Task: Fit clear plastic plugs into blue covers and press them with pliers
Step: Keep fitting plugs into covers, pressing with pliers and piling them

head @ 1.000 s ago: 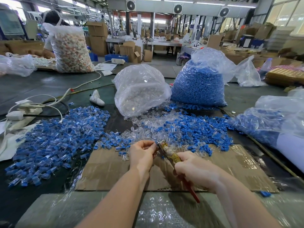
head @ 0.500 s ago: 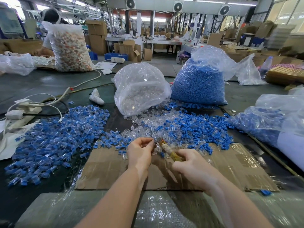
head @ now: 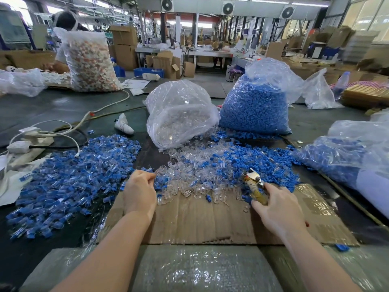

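Note:
A mixed heap of loose clear plastic plugs (head: 189,165) and blue covers (head: 263,163) lies beyond a cardboard sheet (head: 200,220). My right hand (head: 277,207) grips the pliers (head: 253,184), whose metal jaws point up over the blue covers at the right of the heap. My left hand (head: 140,192) rests at the heap's left edge with its fingers curled, fingertips among the pieces; whether it holds a piece is hidden. A broad pile of assembled blue-and-clear pieces (head: 69,180) spreads out to the left.
A bag of clear plugs (head: 179,114) and a bag of blue covers (head: 256,106) stand behind the heap. Another bag of blue parts (head: 345,157) lies at right. Power strips and cables (head: 31,140) sit at left. Bubble wrap (head: 189,268) covers the near edge. A person sits at far left.
My hands have moved apart. The right hand carried the pliers rightward over the blue covers. The left hand shifted left to the edge of the heap.

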The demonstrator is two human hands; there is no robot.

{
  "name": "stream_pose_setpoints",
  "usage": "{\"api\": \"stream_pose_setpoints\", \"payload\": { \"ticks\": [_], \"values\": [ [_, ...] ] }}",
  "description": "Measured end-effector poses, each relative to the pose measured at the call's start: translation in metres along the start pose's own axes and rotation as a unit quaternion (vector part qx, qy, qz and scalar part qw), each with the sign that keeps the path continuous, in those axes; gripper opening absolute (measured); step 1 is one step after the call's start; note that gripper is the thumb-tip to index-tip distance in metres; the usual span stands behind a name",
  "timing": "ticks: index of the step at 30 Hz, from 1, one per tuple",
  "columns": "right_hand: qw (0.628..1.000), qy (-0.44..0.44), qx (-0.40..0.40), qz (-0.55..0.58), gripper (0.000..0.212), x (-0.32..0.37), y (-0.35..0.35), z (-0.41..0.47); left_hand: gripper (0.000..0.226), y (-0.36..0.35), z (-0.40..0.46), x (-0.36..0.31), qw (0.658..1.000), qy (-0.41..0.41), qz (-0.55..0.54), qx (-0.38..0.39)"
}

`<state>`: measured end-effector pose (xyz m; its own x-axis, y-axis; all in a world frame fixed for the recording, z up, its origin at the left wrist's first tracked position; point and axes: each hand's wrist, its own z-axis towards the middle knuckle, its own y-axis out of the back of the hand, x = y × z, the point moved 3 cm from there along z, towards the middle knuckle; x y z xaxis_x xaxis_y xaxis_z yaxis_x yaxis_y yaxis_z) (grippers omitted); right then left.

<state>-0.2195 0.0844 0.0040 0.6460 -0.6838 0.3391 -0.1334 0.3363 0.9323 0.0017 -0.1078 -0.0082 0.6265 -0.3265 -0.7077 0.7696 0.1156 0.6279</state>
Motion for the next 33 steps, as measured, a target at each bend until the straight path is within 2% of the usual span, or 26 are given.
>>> {"api": "stream_pose_setpoints", "payload": {
  "ticks": [2,5,8,13,16,19,22,25,28,33],
  "values": [
    [1.0,-0.003,-0.009,-0.028,0.045,-0.004,0.0,0.001,0.023,-0.003,0.0,0.0,1.0,-0.005,0.021,0.01],
    [0.999,-0.006,-0.013,-0.052,0.051,-0.008,-0.003,0.002,0.022,-0.005,-0.005,-0.007,0.998,-0.024,0.059,-0.012],
    [0.998,-0.008,-0.017,-0.058,0.058,-0.008,-0.005,0.0,0.018,-0.011,-0.018,-0.021,0.998,-0.058,0.011,-0.005],
    [0.995,-0.019,-0.008,-0.093,0.059,-0.005,-0.006,0.0,0.015,-0.033,-0.043,-0.048,0.984,-0.159,-0.048,0.067],
    [0.994,-0.021,-0.001,-0.108,0.063,-0.003,-0.005,-0.001,0.022,-0.045,-0.054,-0.056,0.971,-0.2,-0.05,0.122],
    [0.993,0.007,-0.041,-0.11,0.059,0.003,-0.002,-0.005,0.028,-0.053,-0.06,-0.057,0.959,-0.237,-0.035,0.155],
    [0.986,0.081,-0.092,-0.113,0.032,0.013,0.002,-0.007,0.028,-0.055,-0.061,-0.054,0.958,-0.234,-0.029,0.164],
    [0.98,0.104,-0.093,-0.144,0.016,0.021,0.0,-0.007,0.026,-0.055,-0.061,-0.051,0.963,-0.22,-0.036,0.148],
    [0.975,0.106,-0.085,-0.177,0.015,0.025,-0.005,-0.006,0.023,-0.054,-0.06,-0.048,0.969,-0.208,-0.036,0.13],
    [0.979,0.109,-0.066,-0.16,0.016,0.029,-0.007,-0.003,0.021,-0.051,-0.058,-0.046,0.979,-0.173,-0.052,0.093]
  ]
}}
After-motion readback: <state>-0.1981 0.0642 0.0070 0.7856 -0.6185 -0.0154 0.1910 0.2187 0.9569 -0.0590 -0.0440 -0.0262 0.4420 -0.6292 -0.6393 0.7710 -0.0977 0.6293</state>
